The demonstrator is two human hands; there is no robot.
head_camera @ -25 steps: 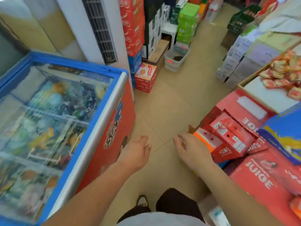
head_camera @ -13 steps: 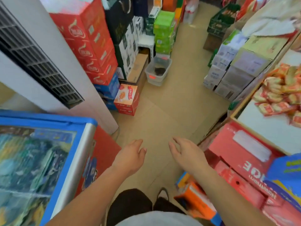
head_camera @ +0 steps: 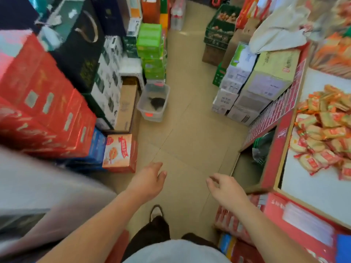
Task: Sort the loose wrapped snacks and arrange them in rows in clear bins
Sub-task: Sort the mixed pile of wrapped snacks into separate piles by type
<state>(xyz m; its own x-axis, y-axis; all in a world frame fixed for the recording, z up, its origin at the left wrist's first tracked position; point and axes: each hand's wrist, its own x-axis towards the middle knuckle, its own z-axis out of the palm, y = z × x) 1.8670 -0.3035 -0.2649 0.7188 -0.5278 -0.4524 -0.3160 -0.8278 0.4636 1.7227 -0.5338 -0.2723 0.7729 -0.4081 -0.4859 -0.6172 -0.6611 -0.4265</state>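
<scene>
Left hand point(head_camera: 150, 179) and right hand point(head_camera: 226, 188) both empty, fingers loose. Snacks point(head_camera: 322, 133) piled on desk point(head_camera: 313, 186), right side. Probably fetching bin point(head_camera: 150, 115) ahead: step close, grip both rims, keep it level.

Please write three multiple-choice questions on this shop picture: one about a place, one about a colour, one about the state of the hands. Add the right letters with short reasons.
1. Where do the wrapped snacks lie?
A) on the floor
B) on the white surface at the right
C) on red cartons

2. What colour are the stacked boxes behind the clear bin?
A) green
B) yellow
C) purple

3. What do the left hand and right hand hold?
A) a snack each
B) one box together
C) nothing

Answers: 1 B, the pile rests there. 2 A, the stack is bright green. 3 C, both hands are open and empty.
</scene>
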